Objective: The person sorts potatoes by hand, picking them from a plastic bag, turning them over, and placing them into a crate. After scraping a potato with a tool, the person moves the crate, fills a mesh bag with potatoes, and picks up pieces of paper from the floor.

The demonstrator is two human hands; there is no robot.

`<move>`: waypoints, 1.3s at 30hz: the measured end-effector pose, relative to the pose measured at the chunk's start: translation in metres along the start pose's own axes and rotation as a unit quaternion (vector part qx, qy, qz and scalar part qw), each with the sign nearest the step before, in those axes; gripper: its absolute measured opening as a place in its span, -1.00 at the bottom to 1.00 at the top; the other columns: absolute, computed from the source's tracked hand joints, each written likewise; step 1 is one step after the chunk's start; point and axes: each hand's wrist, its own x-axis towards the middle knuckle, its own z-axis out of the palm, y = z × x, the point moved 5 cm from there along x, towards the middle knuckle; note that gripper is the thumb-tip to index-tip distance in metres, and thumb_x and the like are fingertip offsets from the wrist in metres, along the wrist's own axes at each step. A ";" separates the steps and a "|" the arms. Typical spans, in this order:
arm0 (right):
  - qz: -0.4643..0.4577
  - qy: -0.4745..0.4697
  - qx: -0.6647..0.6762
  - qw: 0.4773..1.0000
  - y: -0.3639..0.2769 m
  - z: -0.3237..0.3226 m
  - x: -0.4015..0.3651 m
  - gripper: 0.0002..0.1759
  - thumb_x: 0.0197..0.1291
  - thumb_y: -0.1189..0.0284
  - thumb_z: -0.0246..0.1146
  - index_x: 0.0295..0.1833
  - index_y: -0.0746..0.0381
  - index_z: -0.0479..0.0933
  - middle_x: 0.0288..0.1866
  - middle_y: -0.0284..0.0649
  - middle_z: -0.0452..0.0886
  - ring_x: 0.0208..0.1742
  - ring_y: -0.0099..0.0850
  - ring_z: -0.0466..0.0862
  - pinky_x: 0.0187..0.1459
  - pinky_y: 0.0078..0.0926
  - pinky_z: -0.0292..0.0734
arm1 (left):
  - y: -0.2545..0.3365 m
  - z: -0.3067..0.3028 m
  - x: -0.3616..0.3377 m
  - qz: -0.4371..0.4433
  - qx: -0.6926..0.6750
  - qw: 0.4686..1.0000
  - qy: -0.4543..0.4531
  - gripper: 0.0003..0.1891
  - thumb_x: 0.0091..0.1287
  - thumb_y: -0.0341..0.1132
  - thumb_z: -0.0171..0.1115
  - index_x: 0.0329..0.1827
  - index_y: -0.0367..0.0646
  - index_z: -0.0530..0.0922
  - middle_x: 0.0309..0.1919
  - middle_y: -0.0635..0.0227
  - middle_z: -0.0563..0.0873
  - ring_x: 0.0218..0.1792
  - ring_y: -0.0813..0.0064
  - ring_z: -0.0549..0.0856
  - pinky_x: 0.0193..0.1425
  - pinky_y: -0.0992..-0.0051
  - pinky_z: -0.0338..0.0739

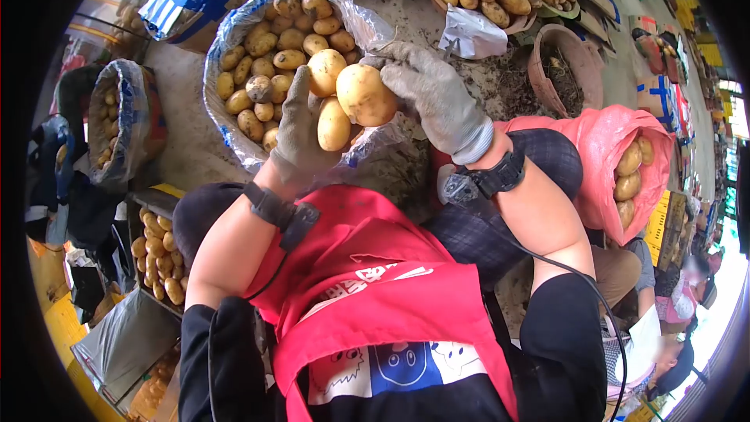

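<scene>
Both my hands wear grey, soiled work gloves. My left hand (301,131) is closed around a cluster of potatoes over the tub, with its thumb or a finger upright beside them. In the cluster are a round potato (325,72) and an oval potato (333,126). My right hand (431,95) has its fingers bent against the right side of a large potato (367,96), which also touches that cluster. Some fingertips are hidden. Below them stands a plastic-lined tub (211,98) full of yellow potatoes, some with dirt or dark skin.
A pink sack (586,137) of potatoes lies at my right. Beyond it is a brown bucket (539,70) with soil and debris. Potato-filled basins (512,27) stand at the back. A lined container (94,129) and a potato crate (160,254) are at left. People sit at far right.
</scene>
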 end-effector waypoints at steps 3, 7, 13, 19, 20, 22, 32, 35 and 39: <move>-0.197 -0.057 -0.098 0.974 -0.012 0.022 -0.011 -0.51 0.44 0.53 0.35 0.41 0.41 0.46 0.19 -0.19 0.70 0.17 -0.50 0.66 0.25 -0.52 0.60 | 0.016 -0.021 -0.006 -0.083 -0.191 0.978 -0.033 -0.28 0.47 -0.03 0.31 0.61 -0.11 0.32 0.53 0.33 0.52 0.61 0.37 0.35 0.74 -0.09 -0.16; -0.235 -0.085 -0.073 0.965 -0.026 0.057 -0.029 -0.43 0.40 0.52 0.41 0.44 0.40 0.40 0.26 -0.15 0.68 0.24 -0.42 0.67 0.32 -0.44 0.60 | 0.040 -0.021 -0.033 -0.191 -0.862 0.468 0.026 -0.23 0.49 0.39 -0.01 0.58 0.08 0.38 0.50 0.38 0.54 0.55 0.20 0.45 0.49 -0.27 0.33; -0.383 -0.097 -0.366 0.843 -0.048 0.096 -0.076 -0.62 0.45 0.42 0.32 0.27 0.39 0.57 0.21 -0.10 0.71 0.23 -0.34 0.70 0.26 -0.34 0.65 | 0.085 -0.056 -0.089 -0.126 -0.912 0.345 0.182 -0.07 0.35 0.54 0.16 0.57 0.04 0.38 0.44 0.19 0.59 0.34 0.11 0.68 0.19 -0.01 0.78; -0.077 -0.009 -0.140 0.987 -0.012 0.030 -0.018 -0.60 0.51 0.26 0.32 0.18 0.41 0.68 0.05 -0.12 0.78 -0.01 -0.40 0.78 -0.04 -0.57 0.71 | 0.101 -0.146 -0.202 0.005 -0.929 0.275 0.247 -0.05 0.25 0.50 0.33 0.50 -0.03 0.47 0.37 0.16 0.63 0.30 0.19 0.69 0.16 0.02 0.79; -0.056 0.002 -0.161 0.985 -0.010 0.015 -0.014 -0.59 0.51 0.25 0.33 0.19 0.41 0.68 0.01 -0.14 0.79 -0.04 -0.44 0.79 -0.06 -0.64 0.70 | 0.107 -0.164 -0.227 0.061 -0.925 0.300 0.225 -0.06 0.23 0.50 0.35 0.46 -0.05 0.50 0.34 0.16 0.65 0.30 0.21 0.69 0.17 0.05 0.79; -0.005 0.005 -0.224 0.975 -0.012 0.005 -0.013 -0.61 0.46 0.26 0.38 0.23 0.30 0.69 -0.14 -0.27 0.81 -0.30 -0.61 0.74 -0.28 -0.73 0.61 | 0.056 -0.159 -0.326 -0.090 -0.792 0.436 0.418 -0.10 0.25 0.45 0.39 0.39 -0.13 0.52 0.29 0.15 0.65 0.31 0.24 0.68 0.29 0.14 0.72; 0.005 -0.055 -0.515 0.855 0.025 -0.067 0.022 -0.66 0.44 0.28 0.36 0.04 0.38 0.74 -0.21 -0.40 0.70 -0.16 -0.69 0.56 -0.17 -0.64 0.47 | 0.034 -0.102 -0.621 -0.497 -0.619 0.381 0.474 -0.43 0.41 0.03 0.43 0.33 -0.11 0.54 0.12 0.29 0.70 0.08 0.29 0.70 0.24 0.25 0.65; 0.036 -0.053 -0.628 0.776 0.012 -0.043 0.019 -0.65 0.44 0.26 0.37 -0.10 0.41 0.75 -0.31 -0.48 0.66 -0.25 -0.68 0.52 -0.23 -0.60 0.46 | 0.002 -0.133 -0.699 -0.684 -0.392 0.447 0.423 -0.51 0.41 0.02 0.43 0.26 -0.04 0.60 -0.16 0.52 0.69 -0.26 0.57 0.65 -0.25 0.52 0.55; 0.038 -0.057 -0.629 0.775 0.019 -0.048 0.039 -0.70 0.41 0.33 0.37 -0.14 0.40 0.74 -0.38 -0.53 0.63 -0.33 -0.69 0.50 -0.29 -0.59 0.45 | -0.089 -0.198 -0.716 -0.682 -0.028 0.591 0.430 -0.44 0.39 -0.02 0.42 0.29 -0.25 0.63 0.12 0.17 0.77 0.15 0.34 0.72 0.33 0.36 0.58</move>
